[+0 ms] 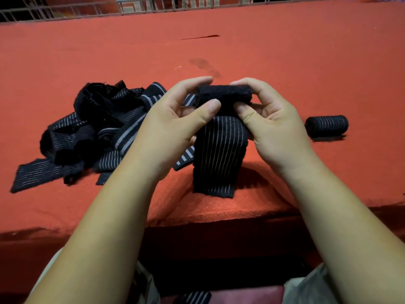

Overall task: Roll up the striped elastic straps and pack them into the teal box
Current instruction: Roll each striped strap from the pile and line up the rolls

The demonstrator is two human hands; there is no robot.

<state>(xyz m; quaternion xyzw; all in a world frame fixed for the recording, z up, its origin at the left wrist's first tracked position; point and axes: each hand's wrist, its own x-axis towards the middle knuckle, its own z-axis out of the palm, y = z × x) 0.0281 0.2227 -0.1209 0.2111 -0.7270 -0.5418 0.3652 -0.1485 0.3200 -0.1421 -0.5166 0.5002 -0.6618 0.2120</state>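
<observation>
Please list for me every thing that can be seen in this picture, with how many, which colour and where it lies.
strap being rolled: one, black with thin white stripes, centre, top end rolled between both hands, the rest hanging down to the table
loose straps: a tangled pile, number cannot be told, black with white stripes, left of the hands
rolled strap: one, black with white stripes, lying on its side, right of the hands
strap piece: one, black with white stripes, bottom edge, partly cut off
table cover: one, red, under everything
wire railing: one, grey, along the far edge
left hand: pinches the roll's left end
right hand: pinches the roll's right end
</observation>
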